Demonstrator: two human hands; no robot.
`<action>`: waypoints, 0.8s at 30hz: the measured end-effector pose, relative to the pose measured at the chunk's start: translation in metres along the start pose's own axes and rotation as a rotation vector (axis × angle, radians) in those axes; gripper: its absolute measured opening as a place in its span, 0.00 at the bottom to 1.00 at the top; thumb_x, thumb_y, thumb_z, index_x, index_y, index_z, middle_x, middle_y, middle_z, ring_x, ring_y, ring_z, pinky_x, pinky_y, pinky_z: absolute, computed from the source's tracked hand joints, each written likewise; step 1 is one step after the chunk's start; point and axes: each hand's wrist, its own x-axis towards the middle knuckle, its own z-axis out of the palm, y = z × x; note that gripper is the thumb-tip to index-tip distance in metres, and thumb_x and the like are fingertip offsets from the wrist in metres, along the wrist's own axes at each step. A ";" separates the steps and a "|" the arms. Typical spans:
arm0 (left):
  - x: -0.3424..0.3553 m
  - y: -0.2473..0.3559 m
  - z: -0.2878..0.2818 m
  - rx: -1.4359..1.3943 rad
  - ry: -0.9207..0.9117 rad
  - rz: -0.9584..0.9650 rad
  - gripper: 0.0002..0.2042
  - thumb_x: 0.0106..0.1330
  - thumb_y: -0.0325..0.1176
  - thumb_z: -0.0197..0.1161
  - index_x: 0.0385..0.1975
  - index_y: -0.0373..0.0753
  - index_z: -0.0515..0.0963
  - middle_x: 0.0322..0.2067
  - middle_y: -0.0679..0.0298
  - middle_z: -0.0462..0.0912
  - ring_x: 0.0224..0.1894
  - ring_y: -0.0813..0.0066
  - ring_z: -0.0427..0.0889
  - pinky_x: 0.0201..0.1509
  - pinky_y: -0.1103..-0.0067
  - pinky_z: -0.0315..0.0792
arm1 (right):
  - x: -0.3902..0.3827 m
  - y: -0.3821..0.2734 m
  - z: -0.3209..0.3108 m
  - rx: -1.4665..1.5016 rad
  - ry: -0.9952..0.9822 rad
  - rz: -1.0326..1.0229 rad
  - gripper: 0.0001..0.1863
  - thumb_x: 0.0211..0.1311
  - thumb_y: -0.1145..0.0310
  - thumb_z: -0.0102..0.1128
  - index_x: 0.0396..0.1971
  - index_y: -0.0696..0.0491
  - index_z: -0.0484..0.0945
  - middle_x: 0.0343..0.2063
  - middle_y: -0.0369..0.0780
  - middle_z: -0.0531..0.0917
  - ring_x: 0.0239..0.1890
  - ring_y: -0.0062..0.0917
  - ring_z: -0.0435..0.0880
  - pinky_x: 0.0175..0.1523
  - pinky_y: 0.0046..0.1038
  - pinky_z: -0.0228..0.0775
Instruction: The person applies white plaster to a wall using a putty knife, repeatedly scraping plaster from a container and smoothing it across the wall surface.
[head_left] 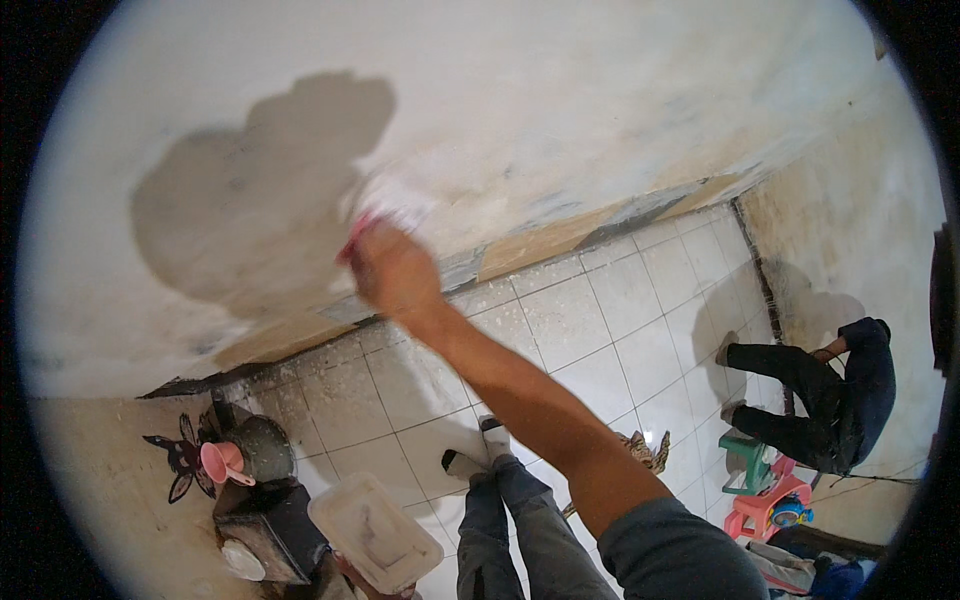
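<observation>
My right hand [395,275], smeared by motion, is closed on a flat pink-red tool [357,235] against the pale wall [560,110]. Its exact kind is blurred. Beside it, a bright white patch [400,205] shows on the wall. Low at the left is a shallow, whitish plastic tub [405,505] with a greyish smear inside. My left hand [350,574] shows in part under the tub's near side, its fingers wrapped beneath and mostly hidden.
White floor tiles [560,325] run along the wall. Left stand a dark bucket [268,447], a pink dipper [222,462] and a black box [265,530]. A striped cat [645,453] is by my arm. Right, a person [835,400] sits near a green stool [745,462] and pink chair [770,508].
</observation>
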 end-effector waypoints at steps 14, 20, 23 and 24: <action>0.009 0.008 0.012 0.035 -0.048 -0.112 0.45 0.49 0.64 0.65 0.64 0.44 0.60 0.57 0.57 0.69 0.54 0.50 0.70 0.54 0.48 0.67 | 0.014 0.080 -0.143 0.356 0.703 0.650 0.07 0.50 0.79 0.56 0.19 0.55 0.68 0.17 0.36 0.72 0.19 0.20 0.70 0.24 0.24 0.64; 0.014 0.004 0.019 0.068 -0.049 -0.134 0.44 0.49 0.63 0.66 0.63 0.45 0.60 0.56 0.58 0.70 0.54 0.51 0.71 0.54 0.48 0.67 | 0.007 0.005 -0.071 -0.070 -0.059 -0.061 0.13 0.51 0.71 0.60 0.39 0.54 0.75 0.35 0.46 0.79 0.35 0.42 0.79 0.36 0.36 0.74; 0.014 0.011 0.023 0.081 -0.054 -0.126 0.44 0.49 0.63 0.66 0.63 0.45 0.61 0.56 0.58 0.70 0.53 0.51 0.71 0.54 0.49 0.67 | -0.036 -0.008 -0.073 -0.005 -0.254 -0.054 0.17 0.53 0.70 0.60 0.45 0.54 0.74 0.33 0.44 0.78 0.37 0.40 0.80 0.42 0.39 0.75; 0.014 0.013 0.025 0.085 -0.057 -0.124 0.44 0.49 0.63 0.66 0.63 0.45 0.61 0.56 0.58 0.70 0.53 0.51 0.71 0.54 0.49 0.67 | -0.045 -0.007 -0.083 -0.013 -0.233 -0.043 0.16 0.54 0.70 0.59 0.44 0.54 0.74 0.32 0.43 0.78 0.37 0.41 0.80 0.42 0.40 0.75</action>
